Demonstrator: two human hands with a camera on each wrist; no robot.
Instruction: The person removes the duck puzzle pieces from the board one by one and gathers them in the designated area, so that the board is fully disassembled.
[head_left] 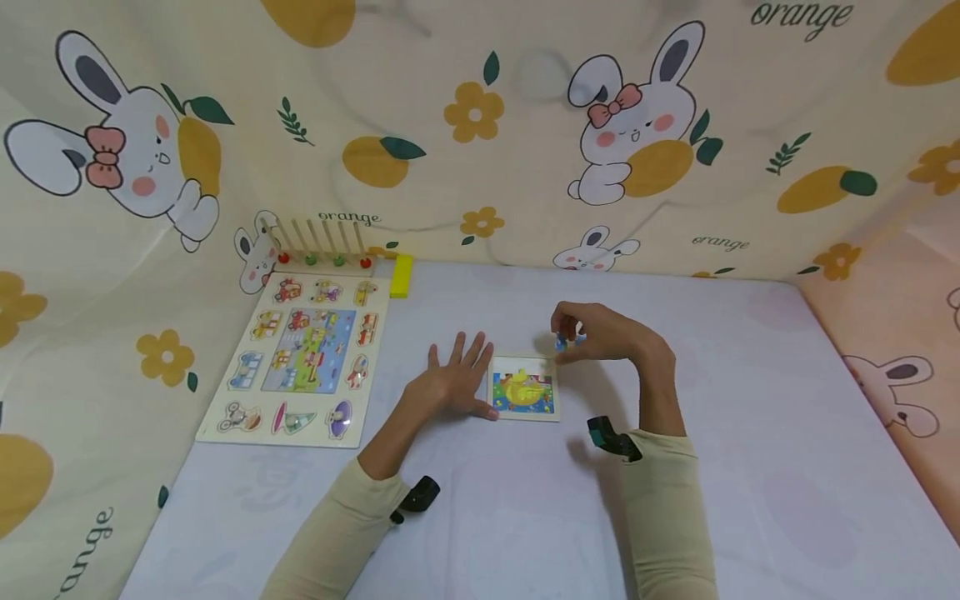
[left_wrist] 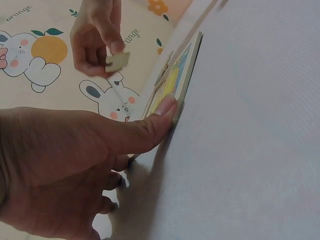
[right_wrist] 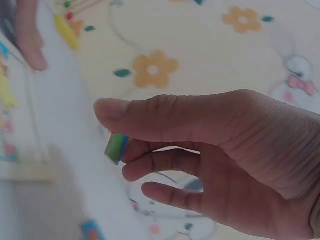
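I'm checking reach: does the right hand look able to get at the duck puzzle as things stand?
Probably yes: the right hand, pinching a piece, is near the duck puzzle, and the left hand touches only its left edge, leaving the right side seemingly free.

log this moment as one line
right hand: pinches jigsaw piece | left hand: thumb on edge of duck jigsaw puzzle | puzzle: top strip unfilled

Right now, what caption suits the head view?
Left hand touches a framed puzzle's edge; right hand pinches a piece.
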